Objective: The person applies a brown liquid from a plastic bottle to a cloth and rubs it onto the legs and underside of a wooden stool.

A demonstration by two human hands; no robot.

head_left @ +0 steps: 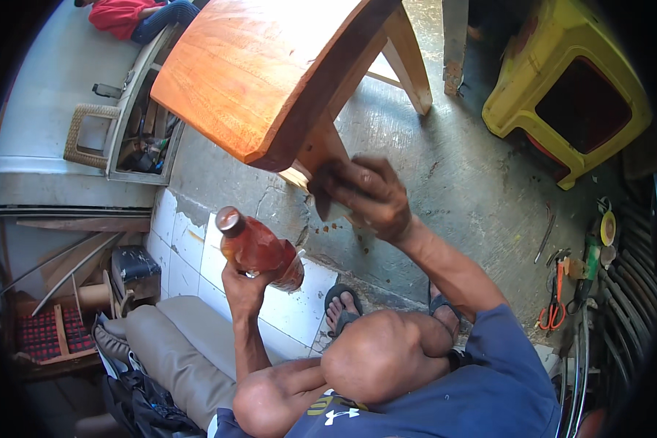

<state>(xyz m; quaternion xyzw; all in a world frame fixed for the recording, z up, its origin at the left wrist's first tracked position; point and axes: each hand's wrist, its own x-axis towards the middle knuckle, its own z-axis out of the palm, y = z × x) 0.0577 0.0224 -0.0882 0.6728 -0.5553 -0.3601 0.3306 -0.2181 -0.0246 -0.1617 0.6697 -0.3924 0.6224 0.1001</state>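
My left hand [244,293] is wrapped round the lower part of a clear plastic bottle [259,250] of reddish-brown liquid. The bottle leans to the left, its dark cap on. My right hand [376,197], its fingers stained dark, presses a dark brown rag-like pad [320,198] against the pale leg [323,148] of a wooden piece of furniture. Above it the broad wooden top [241,87] shines orange-brown, with a darker edge. The fingers partly cover the pad, so its exact kind is unclear.
A yellow plastic stool [504,109] lies at the right on the concrete floor. Orange-handled scissors [552,306] and a green angle grinder [593,255] lie near metal tubes. A white cabinet [135,109] with tools stands left; grey cushions [175,339] are beside my leg. A person in red [120,18] sits far left.
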